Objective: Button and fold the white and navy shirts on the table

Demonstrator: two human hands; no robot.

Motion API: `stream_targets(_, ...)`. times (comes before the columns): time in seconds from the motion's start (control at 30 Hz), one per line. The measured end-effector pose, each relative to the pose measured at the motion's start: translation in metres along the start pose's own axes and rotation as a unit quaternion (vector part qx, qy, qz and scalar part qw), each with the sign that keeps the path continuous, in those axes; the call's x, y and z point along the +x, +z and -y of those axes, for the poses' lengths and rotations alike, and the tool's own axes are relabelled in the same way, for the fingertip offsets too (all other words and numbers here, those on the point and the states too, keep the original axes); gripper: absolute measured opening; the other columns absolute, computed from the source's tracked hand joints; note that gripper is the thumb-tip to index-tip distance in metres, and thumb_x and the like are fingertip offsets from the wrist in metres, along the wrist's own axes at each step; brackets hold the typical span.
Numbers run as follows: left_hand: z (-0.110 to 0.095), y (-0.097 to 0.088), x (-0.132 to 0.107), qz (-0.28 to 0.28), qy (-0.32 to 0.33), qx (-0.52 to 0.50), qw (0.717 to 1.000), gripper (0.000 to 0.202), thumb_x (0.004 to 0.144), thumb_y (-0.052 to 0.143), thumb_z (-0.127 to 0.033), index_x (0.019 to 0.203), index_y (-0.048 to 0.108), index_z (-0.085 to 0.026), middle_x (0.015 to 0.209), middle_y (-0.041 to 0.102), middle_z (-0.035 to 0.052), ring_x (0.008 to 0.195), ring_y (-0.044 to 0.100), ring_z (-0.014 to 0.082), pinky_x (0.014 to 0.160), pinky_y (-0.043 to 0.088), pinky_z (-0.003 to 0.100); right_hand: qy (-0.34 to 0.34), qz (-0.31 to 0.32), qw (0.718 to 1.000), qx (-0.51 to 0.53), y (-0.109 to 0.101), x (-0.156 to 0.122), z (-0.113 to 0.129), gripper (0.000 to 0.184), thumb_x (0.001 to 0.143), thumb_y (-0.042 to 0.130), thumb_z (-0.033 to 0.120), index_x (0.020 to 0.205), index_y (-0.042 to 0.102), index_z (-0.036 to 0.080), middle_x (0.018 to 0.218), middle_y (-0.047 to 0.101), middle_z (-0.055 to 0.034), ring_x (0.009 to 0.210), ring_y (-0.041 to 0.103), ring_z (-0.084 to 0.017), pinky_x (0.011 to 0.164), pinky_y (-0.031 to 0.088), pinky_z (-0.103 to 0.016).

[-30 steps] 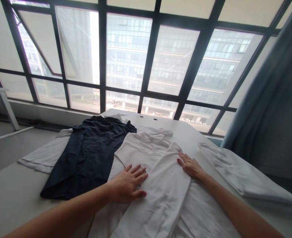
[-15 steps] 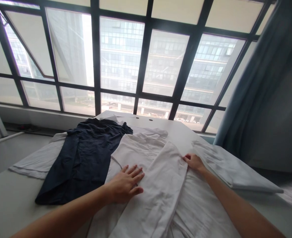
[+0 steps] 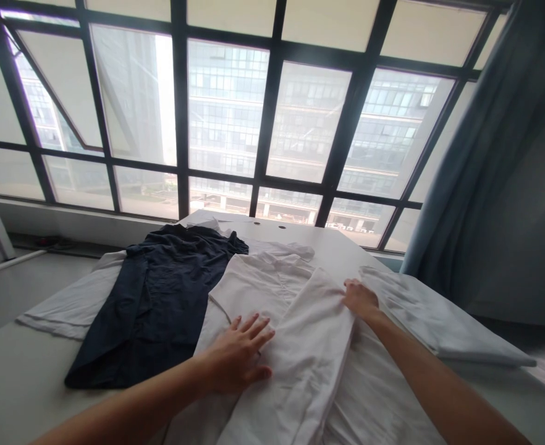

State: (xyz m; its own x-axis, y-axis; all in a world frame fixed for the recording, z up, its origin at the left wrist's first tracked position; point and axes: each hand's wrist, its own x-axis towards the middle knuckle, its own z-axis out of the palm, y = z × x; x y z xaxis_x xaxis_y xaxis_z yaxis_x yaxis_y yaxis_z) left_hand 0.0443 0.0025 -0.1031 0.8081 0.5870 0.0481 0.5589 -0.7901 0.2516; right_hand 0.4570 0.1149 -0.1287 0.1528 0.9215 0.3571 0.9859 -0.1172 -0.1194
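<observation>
A white shirt (image 3: 295,346) lies on the table in front of me, one side folded over toward its middle. My left hand (image 3: 238,355) rests flat on it, fingers spread. At the shirt's right shoulder edge, my right hand (image 3: 360,298) has its fingers curled and pinched on the cloth; the fingertips are partly hidden. Left of the white shirt lies a dark navy garment (image 3: 161,296), close against its edge. More white cloth (image 3: 384,383) spreads under and to the right of the shirt.
The white table (image 3: 337,244) reaches back to a large black-framed window (image 3: 263,179). A folded white garment (image 3: 439,315) lies on the right, near a grey-blue curtain (image 3: 476,185). Another white garment (image 3: 78,303) sticks out from under the navy one.
My right hand has shifted slightly, its fingers more curled over the shirt's edge. My left hand stays flat on the shirt. The view has tilted up a little.
</observation>
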Motion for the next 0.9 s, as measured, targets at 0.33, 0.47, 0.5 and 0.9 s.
stream_targets(0.33, -0.015, 0.006, -0.006, 0.066, 0.184, -0.116, 0.974, 0.068, 0.099, 0.042, -0.046, 0.157, 0.023, -0.016, 0.160, 0.025, 0.0119, 0.149, 0.017, 0.0299, 0.121, 0.012, 0.051, -0.103, 0.193, 0.976, 0.011, 0.032, 0.016, 0.035, 0.067, 0.100, 0.022, 0.052, 0.155, 0.030, 0.015, 0.162, 0.024, -0.0096, 0.149, 0.020, -0.024, 0.120, 0.017, -0.048)
stream_targets(0.47, -0.005, 0.014, 0.004, 0.073, 0.191, -0.106, 0.973, 0.057, 0.103, 0.030, -0.036, 0.156, 0.027, -0.014, 0.160, 0.025, 0.0113, 0.148, 0.018, 0.0296, 0.121, 0.015, 0.051, -0.063, 0.196, 0.979, -0.002, 0.047, 0.054, 0.014, 0.063, 0.101, 0.018, 0.051, 0.156, 0.026, 0.023, 0.164, 0.017, -0.0051, 0.150, 0.016, -0.023, 0.119, 0.019, -0.051)
stream_targets(0.5, -0.003, 0.017, 0.006, 0.066, 0.195, -0.099, 0.974, 0.056, 0.103, 0.029, -0.035, 0.155, 0.028, -0.014, 0.159, 0.026, 0.0115, 0.148, 0.019, 0.0296, 0.121, 0.016, 0.051, -0.058, 0.194, 0.979, -0.004, 0.050, 0.062, 0.012, 0.062, 0.101, 0.017, 0.050, 0.156, 0.026, 0.023, 0.164, 0.017, -0.0045, 0.150, 0.016, -0.023, 0.119, 0.019, -0.052)
stream_targets(0.9, -0.005, 0.018, 0.013, 0.080, 0.177, -0.125, 0.973, 0.057, 0.102, 0.035, -0.035, 0.156, 0.028, -0.017, 0.159, 0.025, 0.0115, 0.148, 0.018, 0.0306, 0.121, 0.014, 0.052, -0.007, 0.165, 0.985, -0.045, 0.056, 0.090, 0.019, 0.061, 0.100, 0.022, 0.044, 0.155, 0.029, 0.020, 0.161, 0.025, -0.0112, 0.149, 0.023, -0.027, 0.117, 0.016, -0.058)
